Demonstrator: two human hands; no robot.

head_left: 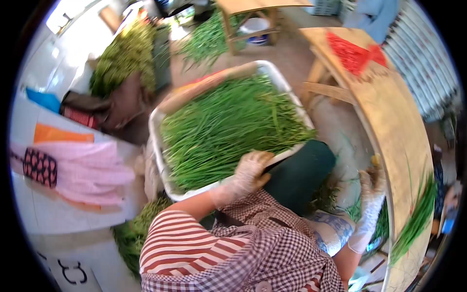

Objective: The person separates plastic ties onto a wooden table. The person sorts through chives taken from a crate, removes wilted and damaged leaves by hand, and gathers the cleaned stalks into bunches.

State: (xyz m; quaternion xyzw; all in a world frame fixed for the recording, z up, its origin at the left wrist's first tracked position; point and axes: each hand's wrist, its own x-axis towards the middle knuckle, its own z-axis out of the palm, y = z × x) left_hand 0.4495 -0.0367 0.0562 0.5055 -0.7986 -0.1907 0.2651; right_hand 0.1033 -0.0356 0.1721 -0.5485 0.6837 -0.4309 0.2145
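Observation:
A white rectangular basket (154, 141) holds a thick layer of long green stalks (219, 126) laid side by side. At its near rim is my left hand (252, 171), in a clear thin glove, with its fingers curled; what they hold, if anything, is hidden. My right hand (372, 182), gloved too, is beside the left edge of the wooden bench (394, 131), with fingers stretched apart and nothing in them. On that bench, right of my right hand, lies a loose bunch of green stalks (416, 219).
Red ties (352, 53) lie on the bench's far end. Behind the basket are a stool (262, 5), a white bucket (254, 31) and green stalks on the floor. A leafy heap (126, 53) stands at the back left; a pink cloth (87, 165) lies at left.

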